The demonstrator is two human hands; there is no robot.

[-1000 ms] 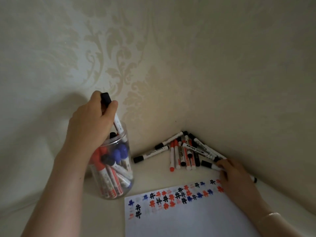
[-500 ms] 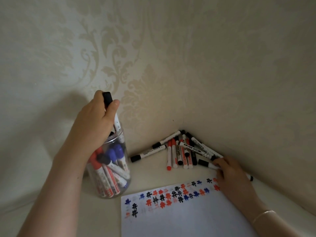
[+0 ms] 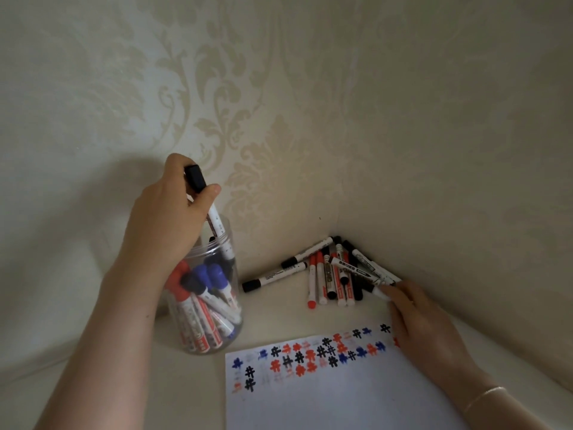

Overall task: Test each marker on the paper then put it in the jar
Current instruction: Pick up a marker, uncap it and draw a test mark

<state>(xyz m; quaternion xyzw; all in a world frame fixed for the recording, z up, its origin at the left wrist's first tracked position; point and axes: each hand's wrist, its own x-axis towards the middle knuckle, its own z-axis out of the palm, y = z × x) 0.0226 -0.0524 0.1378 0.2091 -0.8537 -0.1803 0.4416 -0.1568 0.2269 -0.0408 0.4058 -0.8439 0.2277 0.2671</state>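
At the left of the scene, the left hand grips a black-capped marker near its cap end, fingers and thumb curled round it, with the lower end already inside the mouth of the clear jar. The jar stands on the pale surface and is crowded with red, blue and black markers leaning at all angles. That crowding is the likeliest trouble: the marker could jam on the caps below and stay propped high, or, let go at a slant, tip back over the rim. The wrist hangs close over the jar's near side, so a careless withdrawal might nudge the jar.

Right of the jar, a loose pile of untested markers fills the far corner where the walls meet; one black-capped marker lies apart on the left. In the near middle lies the paper, its far edge covered in red, blue and black test marks.

At the right, the right hand lies across the paper's far right corner, its fingertips on a marker at the pile's near edge; whether it pinches it or merely touches, I cannot tell. Pulling that one out could roll its neighbours, and the heel of the hand might smear fresh marks.
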